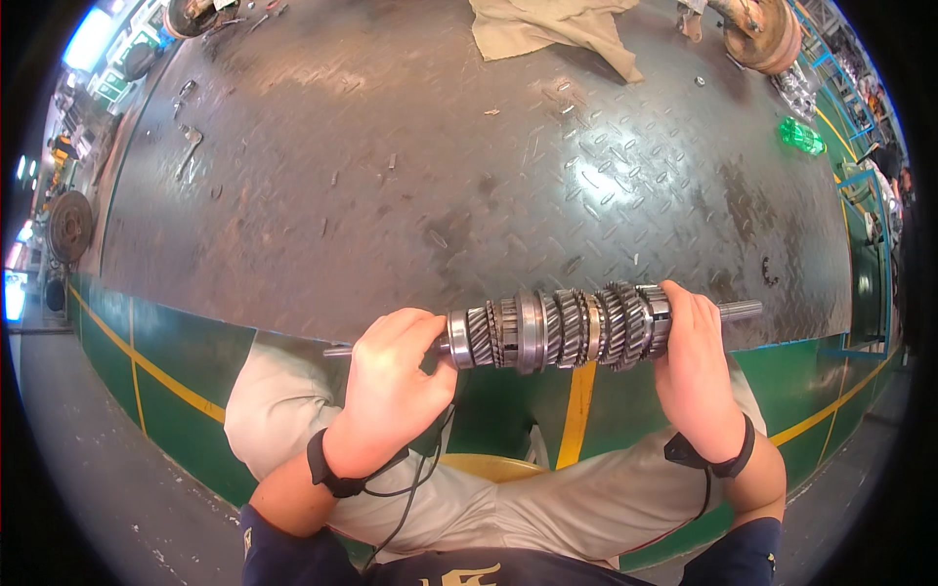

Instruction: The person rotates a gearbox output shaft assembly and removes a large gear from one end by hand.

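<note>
A metal gear shaft (532, 332) with several helical gears and smooth rings lies level across the near edge of the table, above my lap. Around its left end, my left hand (399, 376) is closed, and the thin shaft tip sticks out past the wrist side. My right hand (696, 366) grips the right end by the last toothed ring, with the splined tip reaching beyond it. The fingers of both hands wrap partly behind the shaft, so their tips are hidden.
The dark tread-plate table (391, 215) spreads ahead. A tan cloth (557, 34) lies at its far side, a wrench-like tool (189, 148) at far left, a broken black ring (770, 272) at right. A green bottle (801, 136) lies near the right edge; rusty round parts (767, 39) stand behind.
</note>
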Available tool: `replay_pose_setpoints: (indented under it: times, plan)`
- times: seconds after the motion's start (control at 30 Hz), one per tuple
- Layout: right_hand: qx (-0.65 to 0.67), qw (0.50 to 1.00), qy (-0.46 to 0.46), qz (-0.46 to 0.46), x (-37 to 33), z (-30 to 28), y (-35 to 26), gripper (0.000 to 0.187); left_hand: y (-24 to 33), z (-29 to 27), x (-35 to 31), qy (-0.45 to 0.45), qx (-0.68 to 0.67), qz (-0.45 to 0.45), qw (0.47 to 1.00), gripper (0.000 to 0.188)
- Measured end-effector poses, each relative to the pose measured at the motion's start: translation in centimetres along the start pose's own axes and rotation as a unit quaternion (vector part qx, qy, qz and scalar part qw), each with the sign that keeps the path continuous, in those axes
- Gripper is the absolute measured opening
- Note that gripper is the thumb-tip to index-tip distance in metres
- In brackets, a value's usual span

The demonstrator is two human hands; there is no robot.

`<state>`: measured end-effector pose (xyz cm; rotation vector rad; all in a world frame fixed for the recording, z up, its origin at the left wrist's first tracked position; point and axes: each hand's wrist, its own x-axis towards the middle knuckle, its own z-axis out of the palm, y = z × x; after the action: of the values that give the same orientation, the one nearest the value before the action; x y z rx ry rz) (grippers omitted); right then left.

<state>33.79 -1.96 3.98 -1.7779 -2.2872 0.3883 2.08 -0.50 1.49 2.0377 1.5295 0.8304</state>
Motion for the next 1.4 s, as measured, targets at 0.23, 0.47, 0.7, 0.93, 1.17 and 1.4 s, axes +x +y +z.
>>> replay_pose_setpoints:
  times: [0.23, 0.47, 0.7, 0.93, 1.17, 1.4]
  plan:
    - [0.014, 0.999, -0.032, 0.003, 0.5, -0.7, 0.1, 0.07, 0.0, -0.4, 0.6, -0.039, -0.01, -0.038, 0.998, 0.025]
    - [0.05, 0.997, -0.048, 0.031, 0.2, -0.9, 0.6, 0.076, 0.0, -0.6, 0.6, -0.045, -0.008, -0.023, 0.999, 0.025]
    - [0.049, 0.998, -0.033, 0.008, 0.1, -1.2, 0.1, 0.072, -0.1, -0.5, 0.2, -0.047, -0.004, -0.017, 0.999, 0.026]
    - [0.05, 0.998, -0.033, 0.01, -0.5, -1.6, 0.0, 0.07, 0.0, -0.5, -0.1, -0.051, -0.011, -0.014, 0.999, 0.027]
    - [0.045, 0.998, -0.038, 0.018, -0.6, -1.7, 0.1, 0.071, 0.0, -0.6, -0.1, -0.053, -0.001, -0.011, 0.999, 0.027]
    - [0.047, 0.998, -0.037, 0.013, -0.5, -1.8, 0.0, 0.073, 0.0, -0.6, -0.2, -0.044, -0.002, -0.013, 0.999, 0.027]
